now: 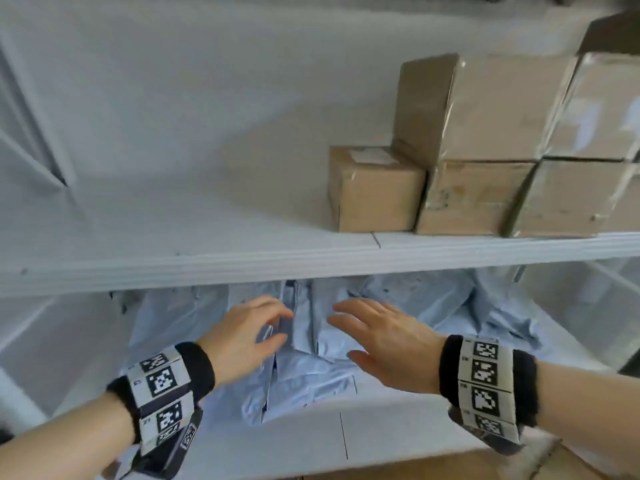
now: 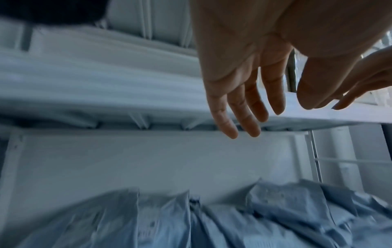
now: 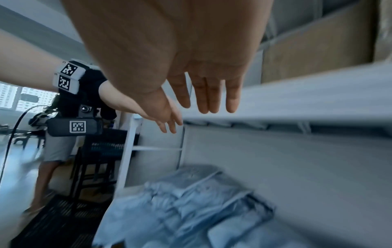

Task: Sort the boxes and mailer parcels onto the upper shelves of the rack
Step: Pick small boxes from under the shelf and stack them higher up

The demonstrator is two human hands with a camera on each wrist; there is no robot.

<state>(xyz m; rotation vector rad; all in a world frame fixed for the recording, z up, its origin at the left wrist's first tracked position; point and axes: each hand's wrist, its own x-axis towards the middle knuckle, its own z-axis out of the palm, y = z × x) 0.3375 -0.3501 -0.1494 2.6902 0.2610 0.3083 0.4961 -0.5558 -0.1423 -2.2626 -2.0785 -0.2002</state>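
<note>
Both hands, left [image 1: 242, 336] and right [image 1: 384, 341], hover released, fingers spread, over the mailers [image 1: 304, 372] on the lower shelf at centre bottom. Just above them runs the shelf edge [image 1: 311, 263]; its left half is bare, while boxes [image 1: 485, 168] crowd the upper right. Only the right wrist view shows a person [image 3: 53, 142] at the frame's left.

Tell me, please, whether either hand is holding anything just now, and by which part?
Nothing is held: the left hand and right hand hover open above the mailer parcels.
</note>
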